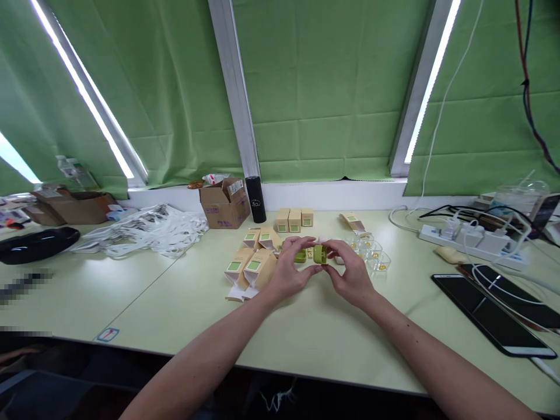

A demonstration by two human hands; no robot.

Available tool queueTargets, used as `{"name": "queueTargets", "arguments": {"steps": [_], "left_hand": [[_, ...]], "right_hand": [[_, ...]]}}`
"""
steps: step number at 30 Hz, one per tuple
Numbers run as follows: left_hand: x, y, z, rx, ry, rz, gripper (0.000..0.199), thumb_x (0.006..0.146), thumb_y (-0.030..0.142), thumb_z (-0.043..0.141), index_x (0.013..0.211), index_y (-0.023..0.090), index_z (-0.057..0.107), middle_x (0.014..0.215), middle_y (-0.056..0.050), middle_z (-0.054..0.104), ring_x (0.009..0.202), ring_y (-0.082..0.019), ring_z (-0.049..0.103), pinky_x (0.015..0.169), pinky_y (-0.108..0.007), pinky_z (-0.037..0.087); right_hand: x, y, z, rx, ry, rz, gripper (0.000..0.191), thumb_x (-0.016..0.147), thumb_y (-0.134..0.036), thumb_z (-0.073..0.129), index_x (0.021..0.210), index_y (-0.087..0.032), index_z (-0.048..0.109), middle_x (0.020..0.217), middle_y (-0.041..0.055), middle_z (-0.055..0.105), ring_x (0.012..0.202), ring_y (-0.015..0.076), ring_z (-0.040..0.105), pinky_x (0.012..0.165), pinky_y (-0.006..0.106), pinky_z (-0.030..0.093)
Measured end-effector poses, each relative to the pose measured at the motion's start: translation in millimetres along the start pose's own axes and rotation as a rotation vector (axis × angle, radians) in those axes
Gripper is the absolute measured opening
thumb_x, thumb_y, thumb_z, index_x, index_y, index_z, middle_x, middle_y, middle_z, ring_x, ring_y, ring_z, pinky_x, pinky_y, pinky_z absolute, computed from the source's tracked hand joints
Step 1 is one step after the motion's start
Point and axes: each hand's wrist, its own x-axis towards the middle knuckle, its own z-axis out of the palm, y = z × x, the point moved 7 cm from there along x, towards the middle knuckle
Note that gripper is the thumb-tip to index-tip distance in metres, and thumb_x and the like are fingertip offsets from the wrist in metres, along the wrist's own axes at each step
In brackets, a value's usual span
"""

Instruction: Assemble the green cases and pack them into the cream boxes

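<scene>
A small olive-green plastic case [320, 254] stands upright between my two hands, above the table. My left hand [292, 267] has its thumb and fingers curved round the case's left side. From the right, my right hand [351, 273] pinches the same case at its edge. Partly behind my left fingers lies another green case [300, 256]. Beside my left hand are several beige cartons with green labels [259, 267], some with open flaps. Several clear plastic cups with yellow centres [375, 254] are grouped just right of my right hand.
Three closed beige cartons [294, 220] stand at the back, near a black cylinder [256, 200] and a brown cardboard box [225, 204]. White straps [144, 230] are piled left. To the right lie a power strip [475, 242], cables and a dark phone [490, 315].
</scene>
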Motion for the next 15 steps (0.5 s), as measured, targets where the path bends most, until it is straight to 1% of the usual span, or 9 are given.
{"name": "queueTargets", "arguments": {"steps": [2,5,7,10,15], "left_hand": [[-0.5,-1.9,-1.4,0.014,0.011,-0.025,0.044,0.091,0.024,0.076,0.133,0.026,0.062,0.125,-0.011,0.062,0.116,-0.025,0.068,0.103,-0.046,0.057],[0.1,-6.9,-3.9,0.080,0.046,-0.071,0.018,0.096,0.023,0.068,0.114,0.022,0.067,0.109,-0.009,0.064,0.102,-0.022,0.069,0.095,-0.043,0.058],[0.7,-10.4,-2.9,0.105,0.043,-0.100,0.008,0.095,0.024,0.067,0.103,0.021,0.068,0.105,-0.008,0.063,0.095,-0.020,0.067,0.091,-0.041,0.057],[0.9,-13.0,1.4,0.104,0.012,-0.117,0.005,0.095,0.024,0.065,0.095,0.020,0.069,0.098,-0.006,0.062,0.090,-0.019,0.065,0.088,-0.038,0.056],[1.0,-14.2,3.5,0.097,0.003,-0.149,0.009,0.095,0.028,0.066,0.090,0.021,0.069,0.088,-0.004,0.062,0.087,-0.019,0.062,0.084,-0.034,0.053]], "right_hand": [[1.0,1.5,-1.7,0.039,0.023,0.035,0.044,0.091,-0.014,0.064,0.133,-0.027,0.059,0.122,0.0110,0.069,0.098,0.0256,0.071,0.085,0.046,0.067],[0.8,4.0,-1.9,0.087,0.041,0.084,0.042,0.090,-0.014,0.065,0.130,-0.026,0.061,0.121,0.0104,0.070,0.099,0.0251,0.073,0.089,0.046,0.067],[-0.1,5.2,-0.9,0.098,0.044,0.105,0.042,0.089,-0.012,0.065,0.128,-0.026,0.061,0.120,0.0098,0.070,0.100,0.0249,0.073,0.091,0.046,0.066],[-1.3,5.5,1.2,0.103,0.037,0.109,0.044,0.087,-0.010,0.064,0.128,-0.025,0.062,0.120,0.0096,0.071,0.102,0.0251,0.074,0.094,0.047,0.066],[-1.9,4.3,1.7,0.096,0.041,0.092,0.046,0.086,-0.008,0.063,0.128,-0.026,0.061,0.121,0.0094,0.071,0.103,0.0251,0.074,0.094,0.047,0.066]]}}
